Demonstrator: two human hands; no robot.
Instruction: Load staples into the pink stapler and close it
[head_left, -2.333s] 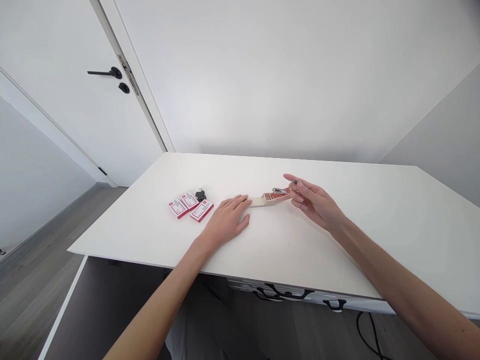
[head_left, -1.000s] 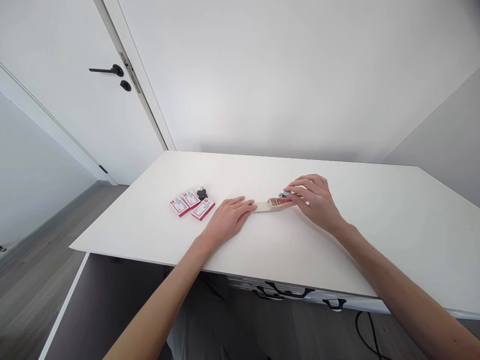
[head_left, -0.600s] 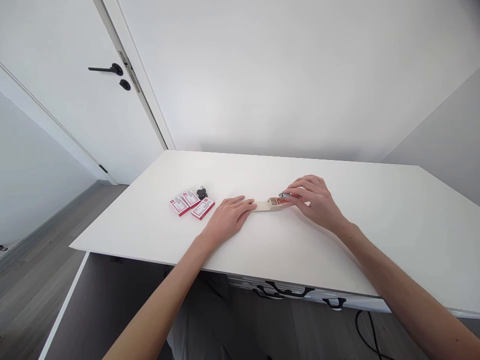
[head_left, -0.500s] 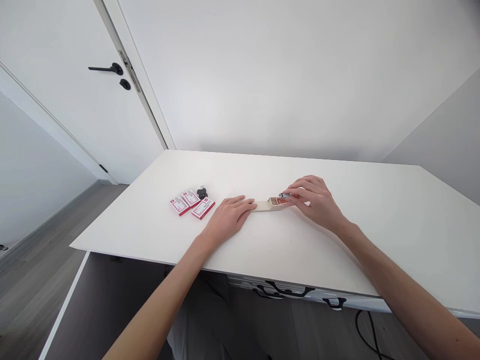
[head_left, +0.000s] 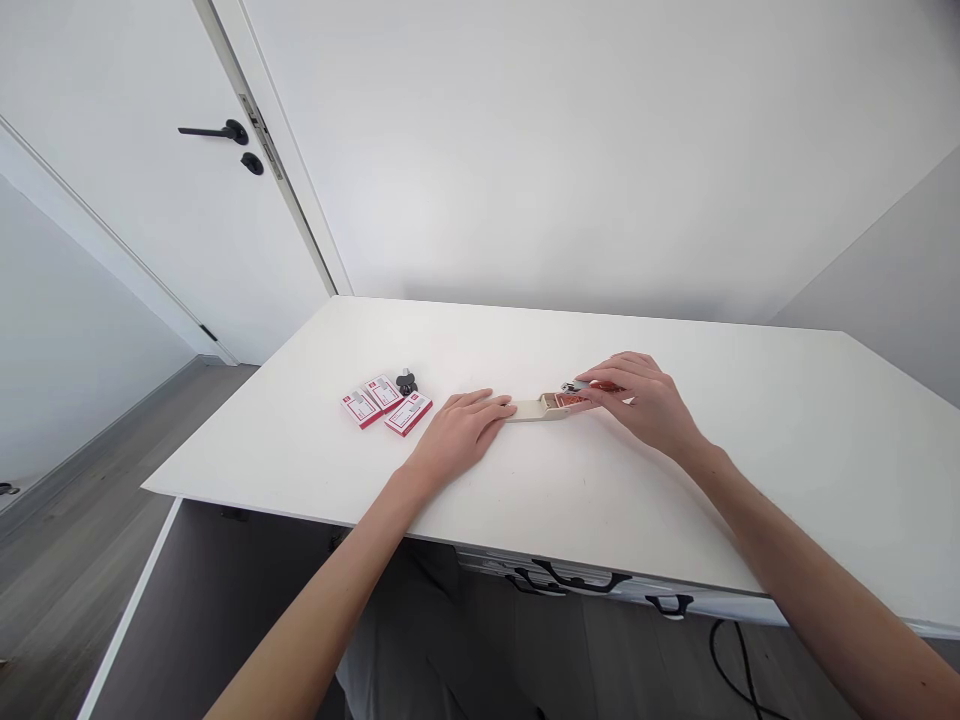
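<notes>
While our left hand (head_left: 466, 430) lies flat over the cream end of the stapler (head_left: 529, 411), fingers extended, our right hand's grip (head_left: 646, 402) pinches the silver piece (head_left: 574, 386) above its other half. Stapler's unfolded on the worktop (head_left: 487, 500), long axis left-right between our hands; right's nearer the silver piece. Both stapler ends are covered; we can't make out what's under the right hand.

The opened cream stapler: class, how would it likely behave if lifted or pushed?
The stapler is probably stiff along its straight cream section, but may fold when lifted: its reddish section angles away, suggesting a joint. Pushed, it would likely slide, not roll, being long and low on the table.
</notes>
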